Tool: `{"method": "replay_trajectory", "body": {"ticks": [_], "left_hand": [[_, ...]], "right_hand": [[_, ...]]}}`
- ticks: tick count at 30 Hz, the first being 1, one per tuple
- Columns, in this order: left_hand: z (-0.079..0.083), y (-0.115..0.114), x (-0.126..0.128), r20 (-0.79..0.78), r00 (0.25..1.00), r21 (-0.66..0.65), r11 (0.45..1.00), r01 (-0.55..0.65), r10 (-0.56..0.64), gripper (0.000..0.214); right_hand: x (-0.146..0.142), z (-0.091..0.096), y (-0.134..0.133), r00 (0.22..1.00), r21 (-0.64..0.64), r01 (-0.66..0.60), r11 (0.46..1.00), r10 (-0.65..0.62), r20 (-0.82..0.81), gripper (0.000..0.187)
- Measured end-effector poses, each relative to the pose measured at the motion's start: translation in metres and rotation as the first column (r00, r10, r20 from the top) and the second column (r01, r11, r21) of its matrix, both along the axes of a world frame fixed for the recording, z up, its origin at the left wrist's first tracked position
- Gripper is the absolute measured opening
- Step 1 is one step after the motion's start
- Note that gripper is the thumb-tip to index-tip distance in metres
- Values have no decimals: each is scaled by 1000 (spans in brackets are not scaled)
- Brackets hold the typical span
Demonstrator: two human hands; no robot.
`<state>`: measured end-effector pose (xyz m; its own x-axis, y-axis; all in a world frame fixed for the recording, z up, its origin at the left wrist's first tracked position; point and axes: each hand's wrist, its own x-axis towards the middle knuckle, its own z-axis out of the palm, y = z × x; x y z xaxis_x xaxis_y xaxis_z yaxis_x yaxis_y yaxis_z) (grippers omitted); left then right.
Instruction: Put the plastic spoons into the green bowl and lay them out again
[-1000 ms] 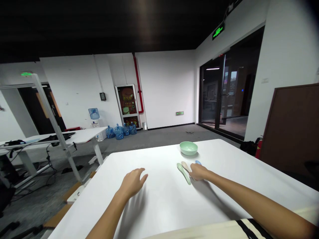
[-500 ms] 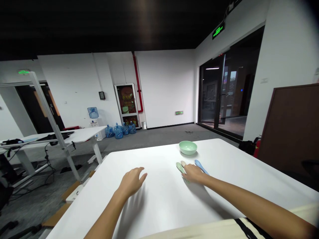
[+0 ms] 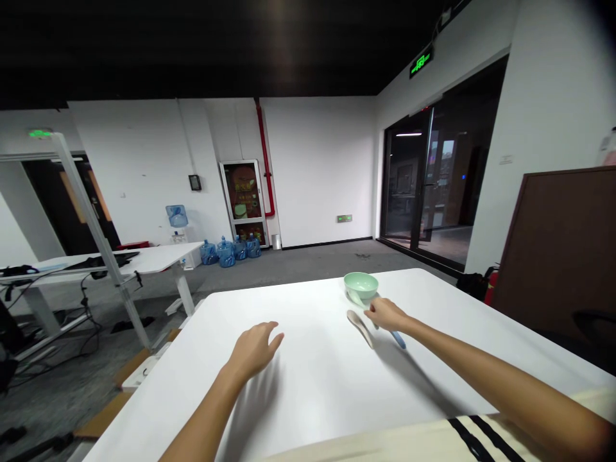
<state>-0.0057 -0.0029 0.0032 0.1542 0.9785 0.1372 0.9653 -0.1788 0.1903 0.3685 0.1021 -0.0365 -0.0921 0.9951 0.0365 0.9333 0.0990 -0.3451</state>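
Note:
My right hand (image 3: pixel 386 314) is closed on a light green spoon (image 3: pixel 355 298), whose bowl end shows in front of the green bowl (image 3: pixel 360 283); whether the two touch I cannot tell. Just below that hand lies a beige spoon (image 3: pixel 359 327), flat on the white table (image 3: pixel 308 385). A blue spoon (image 3: pixel 399 340) is mostly covered by my right hand, with only its handle end plain to see. Well to the left, my left hand (image 3: pixel 256 350) hovers over the tabletop, fingers apart and holding nothing.
Beyond the table stand several blue water jugs (image 3: pixel 226 252) and a water dispenser (image 3: pixel 178 224). Another white desk (image 3: pixel 163 255) with cables is at the left. A brown panel (image 3: pixel 558 256) rises at the right, near a fire extinguisher (image 3: pixel 491 284).
My right hand has picked up the light green spoon and carried it forward to the green bowl. The beige and blue spoons stay on the table. My left hand keeps its place.

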Motion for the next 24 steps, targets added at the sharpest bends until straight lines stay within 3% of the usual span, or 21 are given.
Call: {"method": "replay_trajectory", "body": {"ticks": [7, 12, 24], "left_hand": [[-1, 1, -1, 2, 1000, 16, 1000, 13, -13, 50], [-1, 0, -1, 5, 1000, 5, 1000, -3, 3, 50], [-1, 1, -1, 5, 1000, -3, 1000, 1, -1, 51]], "right_hand": [[59, -13, 7, 974, 30, 116, 993, -120, 194, 30], [94, -23, 10, 944, 11, 226, 974, -222, 245, 26], [129, -46, 9, 925, -78, 341, 937, -320, 205, 20]]}}
